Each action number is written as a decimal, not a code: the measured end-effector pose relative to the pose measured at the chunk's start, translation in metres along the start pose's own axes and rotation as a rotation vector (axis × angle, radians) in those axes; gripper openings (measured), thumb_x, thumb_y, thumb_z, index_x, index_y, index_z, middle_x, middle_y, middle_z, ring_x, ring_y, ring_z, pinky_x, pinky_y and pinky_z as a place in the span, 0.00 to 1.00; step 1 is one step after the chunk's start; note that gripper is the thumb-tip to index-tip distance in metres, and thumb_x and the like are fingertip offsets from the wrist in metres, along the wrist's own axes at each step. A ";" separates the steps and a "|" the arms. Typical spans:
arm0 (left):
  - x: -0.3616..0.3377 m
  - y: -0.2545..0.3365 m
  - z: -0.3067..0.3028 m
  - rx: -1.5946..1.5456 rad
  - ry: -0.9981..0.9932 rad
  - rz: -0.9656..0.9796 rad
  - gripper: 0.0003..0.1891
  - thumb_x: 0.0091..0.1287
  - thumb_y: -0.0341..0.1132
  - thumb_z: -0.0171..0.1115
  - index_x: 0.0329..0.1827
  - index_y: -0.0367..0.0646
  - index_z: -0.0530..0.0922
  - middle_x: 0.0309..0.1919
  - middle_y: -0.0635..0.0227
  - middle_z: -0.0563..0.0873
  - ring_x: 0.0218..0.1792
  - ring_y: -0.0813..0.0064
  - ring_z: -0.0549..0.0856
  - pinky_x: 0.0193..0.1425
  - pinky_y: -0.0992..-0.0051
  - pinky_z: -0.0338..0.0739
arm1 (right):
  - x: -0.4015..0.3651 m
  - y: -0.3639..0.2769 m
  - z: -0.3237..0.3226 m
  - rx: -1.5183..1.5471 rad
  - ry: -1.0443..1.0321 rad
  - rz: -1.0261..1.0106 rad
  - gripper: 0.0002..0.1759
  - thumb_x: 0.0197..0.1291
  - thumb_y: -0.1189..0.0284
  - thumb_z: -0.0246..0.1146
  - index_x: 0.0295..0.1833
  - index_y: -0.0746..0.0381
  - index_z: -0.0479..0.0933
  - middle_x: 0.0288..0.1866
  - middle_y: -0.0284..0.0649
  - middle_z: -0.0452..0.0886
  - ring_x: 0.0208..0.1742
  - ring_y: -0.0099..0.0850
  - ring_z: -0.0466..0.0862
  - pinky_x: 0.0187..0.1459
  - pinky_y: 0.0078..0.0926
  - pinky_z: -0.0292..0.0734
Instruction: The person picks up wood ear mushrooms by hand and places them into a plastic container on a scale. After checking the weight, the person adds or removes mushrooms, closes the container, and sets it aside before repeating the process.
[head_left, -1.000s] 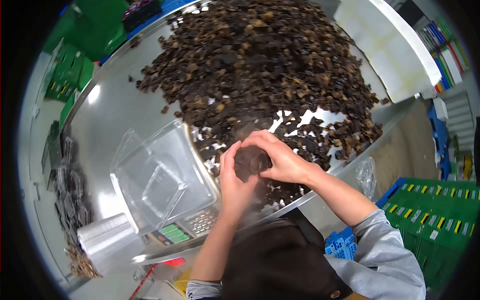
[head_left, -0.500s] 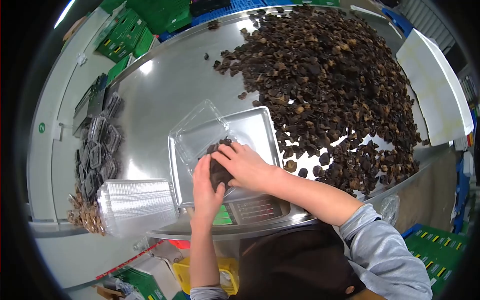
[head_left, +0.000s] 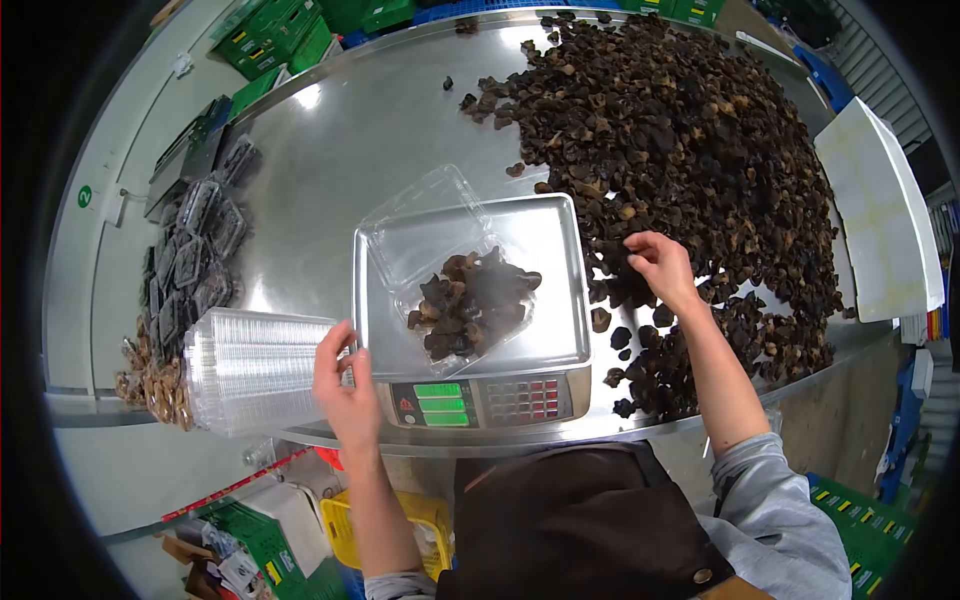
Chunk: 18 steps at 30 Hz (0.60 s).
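Head view: the dark mushrooms (head_left: 470,305), cupped between both my hands a moment ago, now lie in the open clear box (head_left: 428,220) on the scale (head_left: 552,340). The scale therefore bears this portion. My left hand (head_left: 346,392) is spread beside the box stack (head_left: 260,370), nothing visibly held. My right hand (head_left: 667,268) curls over the mushroom pile (head_left: 715,150); I cannot tell whether it pinches any.

On the bench (head_left: 340,150) stands a weighing scale (head_left: 560,330), an open clamshell (head_left: 425,215) on its tray and a clump of wood ear mushrooms (head_left: 470,305) in the clamshell's base. A mushroom heap (head_left: 690,140) spreads right and behind, with a box (head_left: 875,215) beyond it. Left of the scale lies a container stack (head_left: 265,370); filled packs (head_left: 195,235) lie behind that.
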<state>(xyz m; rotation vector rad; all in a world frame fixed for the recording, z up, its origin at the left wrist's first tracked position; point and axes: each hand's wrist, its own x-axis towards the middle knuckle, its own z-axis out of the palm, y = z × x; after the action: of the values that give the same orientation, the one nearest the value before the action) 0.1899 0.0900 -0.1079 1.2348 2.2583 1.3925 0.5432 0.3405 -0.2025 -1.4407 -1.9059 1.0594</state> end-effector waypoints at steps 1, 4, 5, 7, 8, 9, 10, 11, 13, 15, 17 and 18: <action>0.001 -0.002 -0.003 -0.002 -0.003 0.004 0.22 0.64 0.20 0.59 0.62 0.37 0.76 0.58 0.59 0.81 0.55 0.69 0.82 0.54 0.75 0.78 | -0.004 0.010 -0.004 -0.024 0.021 0.015 0.15 0.56 0.81 0.65 0.50 0.66 0.82 0.43 0.43 0.86 0.40 0.30 0.86 0.46 0.26 0.81; 0.001 0.003 -0.005 -0.035 0.013 0.007 0.22 0.63 0.23 0.62 0.62 0.37 0.76 0.58 0.59 0.81 0.55 0.69 0.82 0.53 0.73 0.77 | -0.023 0.000 -0.016 -0.299 -0.065 -0.001 0.18 0.54 0.78 0.68 0.52 0.63 0.81 0.51 0.43 0.83 0.49 0.38 0.83 0.53 0.34 0.79; 0.003 0.011 0.000 0.002 -0.032 0.032 0.23 0.63 0.26 0.64 0.63 0.37 0.76 0.60 0.57 0.80 0.58 0.66 0.80 0.58 0.70 0.75 | -0.028 -0.008 -0.020 -0.567 -0.119 -0.108 0.19 0.53 0.77 0.69 0.53 0.62 0.81 0.54 0.43 0.82 0.53 0.42 0.82 0.56 0.38 0.77; 0.005 0.021 0.016 0.040 -0.083 0.066 0.25 0.62 0.30 0.67 0.64 0.36 0.75 0.61 0.55 0.79 0.61 0.63 0.78 0.62 0.66 0.73 | -0.030 -0.032 -0.011 -0.543 -0.035 -0.249 0.20 0.54 0.71 0.70 0.54 0.58 0.81 0.55 0.43 0.80 0.57 0.46 0.78 0.58 0.40 0.75; 0.006 0.024 0.029 0.149 -0.145 0.198 0.29 0.61 0.34 0.69 0.66 0.36 0.73 0.64 0.53 0.76 0.65 0.58 0.74 0.67 0.62 0.69 | -0.029 -0.046 -0.001 -0.440 0.051 -0.348 0.19 0.55 0.70 0.69 0.54 0.59 0.81 0.52 0.43 0.81 0.54 0.45 0.80 0.56 0.38 0.76; 0.006 0.025 0.040 0.257 -0.206 0.328 0.33 0.59 0.38 0.72 0.67 0.37 0.71 0.67 0.50 0.73 0.69 0.53 0.70 0.72 0.58 0.64 | -0.030 -0.079 0.005 -0.278 -0.064 -0.173 0.19 0.56 0.71 0.69 0.54 0.60 0.81 0.51 0.45 0.82 0.50 0.44 0.82 0.54 0.38 0.78; 0.005 0.027 0.049 0.253 -0.209 0.332 0.33 0.59 0.38 0.72 0.67 0.37 0.71 0.67 0.50 0.73 0.69 0.53 0.70 0.72 0.58 0.64 | -0.031 -0.091 0.017 -0.081 -0.092 -0.230 0.19 0.57 0.70 0.68 0.54 0.61 0.80 0.49 0.46 0.83 0.48 0.45 0.83 0.53 0.38 0.78; 0.004 0.028 0.057 0.265 -0.256 0.305 0.37 0.58 0.41 0.73 0.69 0.37 0.69 0.69 0.49 0.70 0.72 0.50 0.66 0.74 0.56 0.60 | -0.031 -0.108 0.026 -0.044 -0.208 -0.207 0.21 0.57 0.69 0.67 0.57 0.61 0.79 0.52 0.46 0.82 0.51 0.45 0.83 0.54 0.39 0.78; 0.004 0.023 0.062 0.279 -0.310 0.277 0.41 0.56 0.44 0.75 0.71 0.38 0.67 0.71 0.47 0.67 0.74 0.46 0.62 0.77 0.54 0.57 | -0.033 -0.122 0.049 -0.147 -0.226 -0.350 0.25 0.57 0.68 0.67 0.61 0.61 0.75 0.49 0.48 0.80 0.52 0.47 0.82 0.52 0.41 0.79; 0.007 0.016 0.062 0.186 -0.280 0.251 0.44 0.55 0.46 0.76 0.72 0.39 0.65 0.72 0.47 0.66 0.75 0.46 0.61 0.77 0.53 0.57 | -0.034 -0.125 0.067 -0.222 -0.164 -0.506 0.20 0.56 0.69 0.69 0.55 0.60 0.78 0.44 0.44 0.79 0.43 0.42 0.84 0.45 0.39 0.80; 0.009 0.016 0.062 0.179 -0.282 0.247 0.44 0.55 0.47 0.76 0.72 0.39 0.65 0.72 0.47 0.66 0.75 0.46 0.61 0.77 0.54 0.56 | -0.035 -0.129 0.075 -0.268 -0.158 -0.534 0.17 0.56 0.70 0.67 0.51 0.61 0.77 0.42 0.44 0.79 0.44 0.43 0.83 0.45 0.42 0.79; 0.008 0.015 0.065 0.188 -0.315 0.272 0.42 0.56 0.44 0.75 0.72 0.40 0.65 0.72 0.48 0.66 0.75 0.47 0.60 0.78 0.54 0.55 | -0.036 -0.131 0.079 -0.313 -0.154 -0.566 0.14 0.56 0.71 0.65 0.47 0.62 0.76 0.41 0.45 0.78 0.46 0.45 0.82 0.45 0.44 0.78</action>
<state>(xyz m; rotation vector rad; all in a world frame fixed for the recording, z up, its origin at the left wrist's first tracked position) 0.2294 0.1401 -0.1279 1.7396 2.0968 0.9877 0.4202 0.2676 -0.1359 -0.8798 -2.4694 0.6346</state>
